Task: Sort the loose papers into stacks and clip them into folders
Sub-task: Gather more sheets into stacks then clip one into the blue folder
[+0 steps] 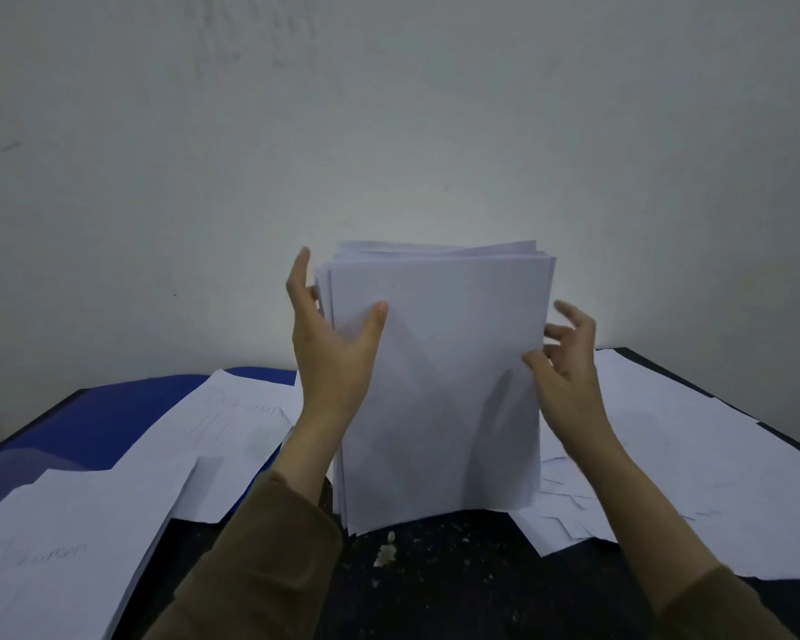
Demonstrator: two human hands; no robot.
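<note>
At the centre of the view, a thick stack of white papers (439,385) stood upright on its lower edge on the dark table (458,588), its upper edges slightly uneven. The left hand (331,348) grasped the stack's edge at nine o'clock, thumb pressed on the near face and fingers reaching behind. The right hand (568,362) sat at the three o'clock edge, its thumb touching the near sheet and its fingers loosely curled beside the papers; whether they actually gripped the edge could not be told. Both forearms wore brown sleeves (250,565).

Toward eight o'clock, loose sheets (88,538) lay overlapping, with faint writing too blurred to read, partly covering a blue folder (98,422) that stretched toward nine o'clock. Toward four o'clock more white sheets (693,455) were spread flat across the table. At six o'clock, just below the stack, small pale scraps (385,552) lay on the speckled surface. A plain pale wall (388,131) filled the twelve o'clock half.
</note>
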